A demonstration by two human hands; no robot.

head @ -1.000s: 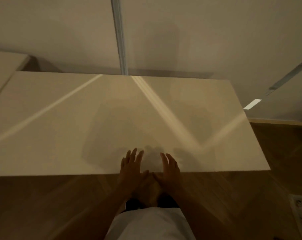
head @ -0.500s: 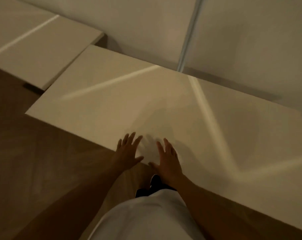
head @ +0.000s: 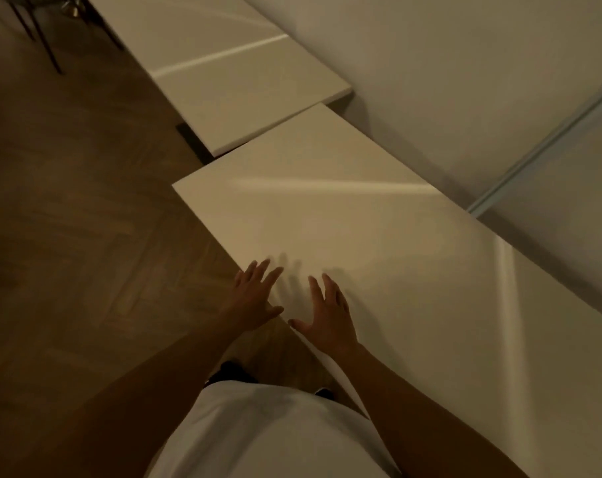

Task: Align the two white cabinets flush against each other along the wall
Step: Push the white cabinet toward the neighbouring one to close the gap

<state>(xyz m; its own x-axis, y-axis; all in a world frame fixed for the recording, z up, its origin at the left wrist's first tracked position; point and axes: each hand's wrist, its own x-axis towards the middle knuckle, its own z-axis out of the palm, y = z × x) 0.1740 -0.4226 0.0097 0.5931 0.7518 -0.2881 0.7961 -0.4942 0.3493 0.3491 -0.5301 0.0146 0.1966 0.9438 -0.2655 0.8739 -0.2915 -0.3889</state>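
Note:
A white cabinet [head: 378, 236] runs diagonally across the view, its plain top facing me. A second white cabinet [head: 230, 84] stands beyond its far end, set back closer to the wall, so the two front edges do not line up. A dark gap shows between them at the front corner. My left hand [head: 253, 298] lies over the near cabinet's front edge with fingers spread. My right hand [head: 327, 312] rests flat on the top just beside it, fingers apart. Neither hand holds anything.
A pale wall [head: 465, 81] with a metal vertical strip [head: 540, 146] runs behind both cabinets. Dark herringbone wood floor [head: 68, 236] fills the left. Thin black chair legs [head: 44, 39] stand at the top left. My white shirt [head: 268, 432] fills the bottom.
My view has swung left, bringing the second cabinet and the offset between them into sight. Both hands stay spread at the near cabinet's front edge.

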